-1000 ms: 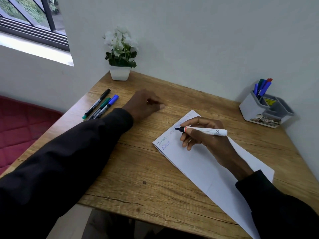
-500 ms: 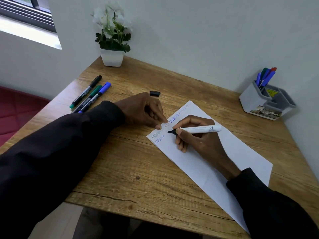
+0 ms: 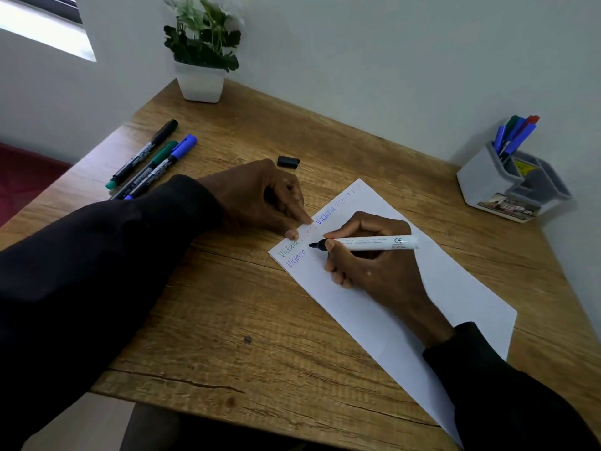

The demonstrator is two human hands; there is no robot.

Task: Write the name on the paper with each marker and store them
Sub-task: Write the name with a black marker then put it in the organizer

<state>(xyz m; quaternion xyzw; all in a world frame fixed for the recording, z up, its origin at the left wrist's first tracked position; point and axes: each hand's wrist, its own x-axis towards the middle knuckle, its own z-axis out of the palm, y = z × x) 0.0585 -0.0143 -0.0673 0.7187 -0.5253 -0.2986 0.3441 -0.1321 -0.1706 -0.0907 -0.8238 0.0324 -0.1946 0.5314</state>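
Note:
A white sheet of paper (image 3: 406, 307) lies slanted on the wooden desk, with the name written several times in green and blue near its top left corner. My right hand (image 3: 374, 258) grips a white marker (image 3: 374, 243), its black tip just above or on the paper beside the second line. My left hand (image 3: 263, 200) presses its fingertips on the paper's upper left edge, holding nothing. The marker's black cap (image 3: 288, 161) lies on the desk behind my left hand. Three capped markers, black (image 3: 153, 146), green (image 3: 161, 156) and blue (image 3: 177, 154), lie at the left.
A grey desk organiser (image 3: 481, 187) with several markers standing in it sits at the right against the wall. A white pot with a plant (image 3: 201, 83) stands at the desk's far corner. The wooden desk (image 3: 227, 320) ends close in front of me.
My left hand left the black cap on the desk and came to the paper's edge. My right hand brought the marker tip left toward the written lines. The camera tilted down.

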